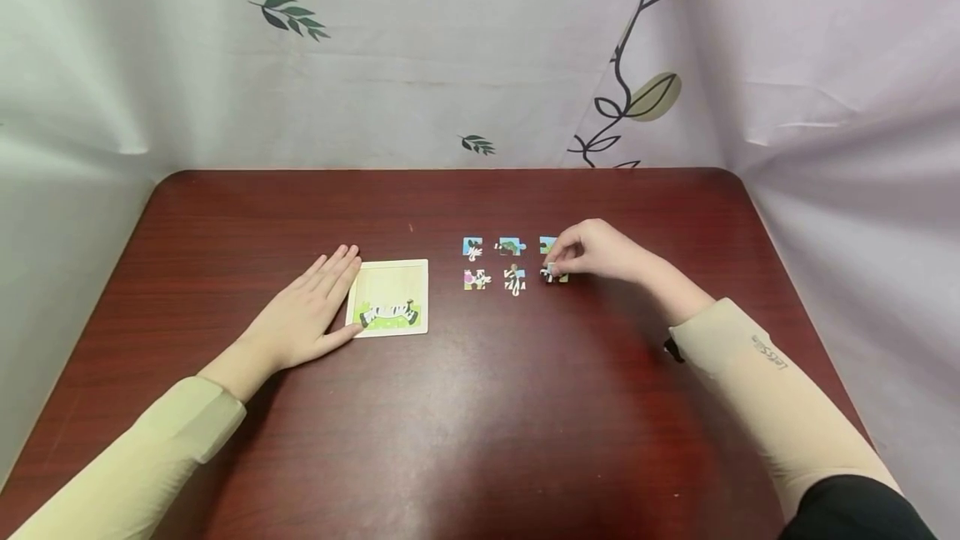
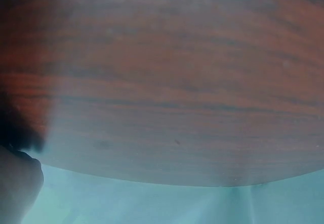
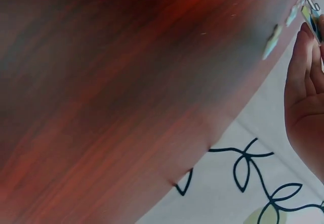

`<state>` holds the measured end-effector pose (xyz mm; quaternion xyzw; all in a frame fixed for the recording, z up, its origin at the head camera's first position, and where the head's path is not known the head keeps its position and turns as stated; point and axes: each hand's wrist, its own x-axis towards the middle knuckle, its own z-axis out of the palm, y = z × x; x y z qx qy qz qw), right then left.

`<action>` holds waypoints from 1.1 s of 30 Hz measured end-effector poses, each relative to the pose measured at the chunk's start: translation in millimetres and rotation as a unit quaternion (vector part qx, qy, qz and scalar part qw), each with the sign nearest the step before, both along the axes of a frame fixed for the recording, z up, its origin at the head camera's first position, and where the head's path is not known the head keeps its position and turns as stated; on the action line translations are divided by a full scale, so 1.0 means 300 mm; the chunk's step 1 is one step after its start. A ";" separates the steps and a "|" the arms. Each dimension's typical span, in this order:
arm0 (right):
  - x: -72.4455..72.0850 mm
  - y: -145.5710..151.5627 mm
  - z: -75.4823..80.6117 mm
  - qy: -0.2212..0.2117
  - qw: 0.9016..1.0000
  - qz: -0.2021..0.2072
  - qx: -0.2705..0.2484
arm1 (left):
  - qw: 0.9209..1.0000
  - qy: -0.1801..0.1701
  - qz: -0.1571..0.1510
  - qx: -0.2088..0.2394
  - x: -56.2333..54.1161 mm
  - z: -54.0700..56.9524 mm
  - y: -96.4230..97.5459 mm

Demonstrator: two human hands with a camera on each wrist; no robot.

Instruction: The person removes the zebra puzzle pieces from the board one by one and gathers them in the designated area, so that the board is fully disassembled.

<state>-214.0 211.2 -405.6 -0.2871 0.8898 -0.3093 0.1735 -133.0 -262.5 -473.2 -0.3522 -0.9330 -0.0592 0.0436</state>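
Observation:
My left hand (image 1: 307,315) lies flat with straight fingers along the left side of a square wooden puzzle tray (image 1: 424,298), the thumb at its lower left corner. Along the bottom of the tray sit fitted pieces showing green grass and zebra-striped legs (image 1: 388,317); bare wood shows above them. To the tray's right, my right hand (image 1: 600,250) pinches a puzzle piece (image 3: 310,24) between thumb and fingertips, at the right end of the near row. Just behind those fingers lies a blue and green piece (image 1: 547,243), partly covered.
Other loose pieces lie in two rows: a far-left piece (image 1: 472,247), a far-middle piece (image 1: 511,246), a near-left piece (image 1: 476,279) and a near-middle piece (image 1: 514,279). The dark red table (image 1: 465,407) ends at a pale curtain (image 1: 420,65) behind.

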 end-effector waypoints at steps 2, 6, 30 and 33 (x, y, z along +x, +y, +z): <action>0.000 0.011 -0.006 -0.007 1.000 -0.001 0.005 | 1.000 0.000 0.000 0.000 0.000 0.000 0.000; 0.003 0.024 -0.020 -0.027 1.000 -0.009 0.006 | 1.000 -0.002 0.001 -0.003 -0.001 -0.001 0.000; 0.019 0.024 -0.082 0.051 0.998 -0.025 0.020 | 1.000 0.003 0.001 -0.002 -0.003 -0.007 -0.002; 0.019 0.022 -0.088 0.051 0.998 -0.027 0.020 | 1.000 0.003 0.003 -0.006 -0.003 -0.008 -0.003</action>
